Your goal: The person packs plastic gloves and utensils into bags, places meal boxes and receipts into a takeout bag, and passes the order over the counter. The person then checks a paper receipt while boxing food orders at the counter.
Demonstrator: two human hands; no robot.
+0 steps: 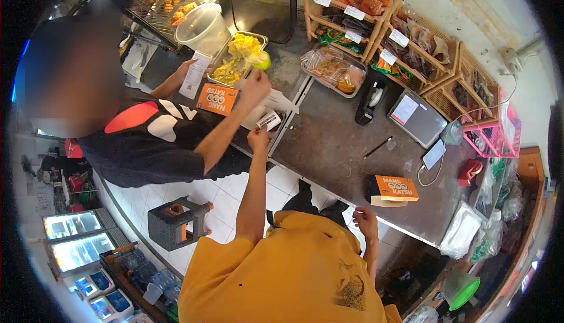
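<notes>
My left hand [258, 140] reaches out to the left over the counter's edge, its fingers closed on a small white printed slip [269, 120]. Close by, a co-worker's hand [255, 87] holds a yellow-green item [260, 60] above a metal tray of yellow food [232, 64]. The co-worker's other hand has a long paper receipt [195, 75]. An orange printed box [217, 100] lies just below that tray. My right hand [366, 223] hangs beside the counter's front edge, fingers loosely bent and apart, with nothing visible in them. A second orange box [395, 188] is nearest to it.
On the counter [335, 152] are a tray of wrapped food [335, 70], a black handheld device [372, 101], a tablet [416, 117], a phone [433, 154], a pen [377, 147] and a red tape dispenser [470, 172]. Wicker shelves [376, 35] line the back. A dark stool [176, 223] stands on the floor.
</notes>
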